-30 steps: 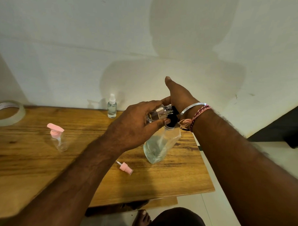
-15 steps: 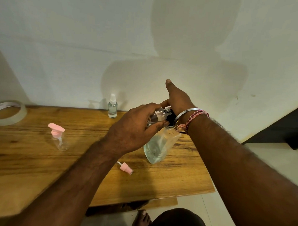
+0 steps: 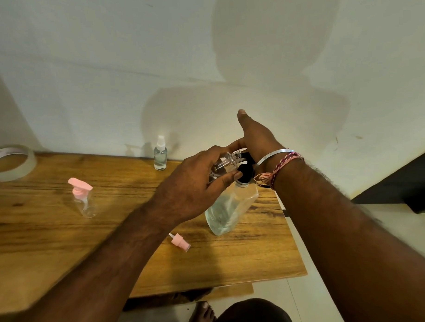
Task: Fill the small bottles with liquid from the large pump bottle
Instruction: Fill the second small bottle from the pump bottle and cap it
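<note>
left hand (image 3: 193,191) still grips small bottle (image 3: 227,161) at black pump (image 3: 246,173); right hand (image 3: 258,138) pressing, grip hidden, large bottle (image 3: 229,209) unmoved.

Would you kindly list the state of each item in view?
Pump bottle: tilted, partly full.
Small bottle: uncapped, held at the pump.
Left hand: grips small bottle.
Right hand: on the pump.
Spray bottle: capped, upright.
Pink-pump bottle: upright, empty.
Pink cap: lying loose.
</note>
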{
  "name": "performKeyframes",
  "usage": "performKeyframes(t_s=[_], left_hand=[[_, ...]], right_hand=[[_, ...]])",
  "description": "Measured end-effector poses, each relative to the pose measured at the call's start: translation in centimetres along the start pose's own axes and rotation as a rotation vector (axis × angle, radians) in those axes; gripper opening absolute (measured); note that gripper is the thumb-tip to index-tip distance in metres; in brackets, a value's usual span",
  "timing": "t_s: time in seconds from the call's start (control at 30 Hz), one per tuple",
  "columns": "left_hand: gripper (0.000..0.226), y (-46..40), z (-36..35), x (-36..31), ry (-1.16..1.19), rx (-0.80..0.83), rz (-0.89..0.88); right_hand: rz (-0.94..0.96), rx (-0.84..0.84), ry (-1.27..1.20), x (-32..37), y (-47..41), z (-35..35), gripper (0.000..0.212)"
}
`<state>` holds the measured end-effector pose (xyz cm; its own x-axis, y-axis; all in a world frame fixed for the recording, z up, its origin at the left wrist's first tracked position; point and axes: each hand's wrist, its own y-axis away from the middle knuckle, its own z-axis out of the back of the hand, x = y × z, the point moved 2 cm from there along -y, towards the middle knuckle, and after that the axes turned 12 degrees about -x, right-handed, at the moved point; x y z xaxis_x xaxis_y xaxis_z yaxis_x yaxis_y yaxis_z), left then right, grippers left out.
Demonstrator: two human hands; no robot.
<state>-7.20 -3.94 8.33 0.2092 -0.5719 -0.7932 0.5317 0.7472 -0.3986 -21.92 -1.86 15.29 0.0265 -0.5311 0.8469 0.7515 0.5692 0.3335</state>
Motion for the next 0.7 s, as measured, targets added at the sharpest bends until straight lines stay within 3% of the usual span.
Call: performKeyframes(t_s=[0.17, 0.5, 0.7], left_hand=[[0.04, 0.0, -0.1, 0.3, 0.008, 0.013, -0.009], [0.036, 0.2, -0.7, 0.7, 0.027, 0.027, -0.022], [0.04, 0.3, -0.6, 0.5, 0.038, 0.019, -0.014]], right_hand=[[0.06, -0.038, 0.057, -0.2, -0.3, -0.3, 0.051], [0.023, -0.093, 0.048, -1.4, -0.9, -0.3, 0.078], [-0.021, -0.012, -0.025, 0.0, -0.1, 0.5, 0.063]])
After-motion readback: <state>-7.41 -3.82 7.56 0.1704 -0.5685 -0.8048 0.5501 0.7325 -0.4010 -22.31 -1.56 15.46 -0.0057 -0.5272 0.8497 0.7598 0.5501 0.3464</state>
